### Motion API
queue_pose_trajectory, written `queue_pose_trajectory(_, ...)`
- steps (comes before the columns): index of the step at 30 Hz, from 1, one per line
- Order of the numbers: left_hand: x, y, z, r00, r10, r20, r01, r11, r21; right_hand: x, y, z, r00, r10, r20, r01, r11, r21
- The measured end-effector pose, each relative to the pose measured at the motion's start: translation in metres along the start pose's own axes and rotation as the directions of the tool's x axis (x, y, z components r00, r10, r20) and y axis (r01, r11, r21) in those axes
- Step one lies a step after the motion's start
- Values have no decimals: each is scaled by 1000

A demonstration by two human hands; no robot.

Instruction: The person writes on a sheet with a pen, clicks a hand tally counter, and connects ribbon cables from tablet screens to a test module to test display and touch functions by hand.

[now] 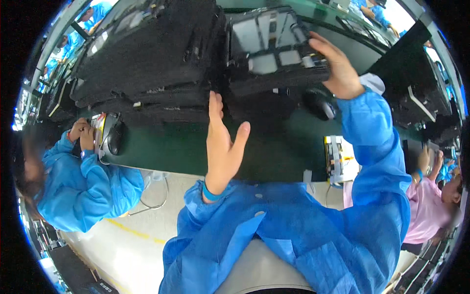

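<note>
Before me is a stack of black foam trays [279, 82], its top tray holding several flat, shiny rectangular panels [264, 63]. My right hand [340, 68] rests at the right edge of this stack, fingers stretched out along its corner. My left hand [223, 144] is raised over the dark green tabletop [166, 147], fingers straight and thumb spread, with nothing in it. Its fingertips are close to the gap between this stack and a larger black foam stack [147, 63] on the left; whether they touch either one I cannot tell.
A black mouse [319, 104] lies below my right hand. Nearer me, a white and yellow flat part [341, 159] sits by the table's edge. At left, a co-worker in blue [93, 186] handles a part beside another mouse [115, 139]. A person in pink [423, 213] works at right.
</note>
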State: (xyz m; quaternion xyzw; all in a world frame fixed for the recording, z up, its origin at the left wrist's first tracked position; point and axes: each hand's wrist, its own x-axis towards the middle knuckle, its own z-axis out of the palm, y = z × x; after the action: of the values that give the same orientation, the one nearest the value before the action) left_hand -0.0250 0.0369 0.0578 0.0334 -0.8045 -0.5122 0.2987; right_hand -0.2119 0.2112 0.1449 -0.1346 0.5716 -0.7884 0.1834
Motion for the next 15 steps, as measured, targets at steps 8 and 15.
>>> queue_pose_trajectory(8, -23, 15, -15, 972, -95, 214, 203, 800, -565, -106, -16, -114, 973, -81, 216, 161, 910, -381)
queue_pose_trajectory(15, -116, 6, -39, 860, -471, 196, 447, 511, -734, -131, 31, -77, 734, 432, 523, -220, 881, -419)
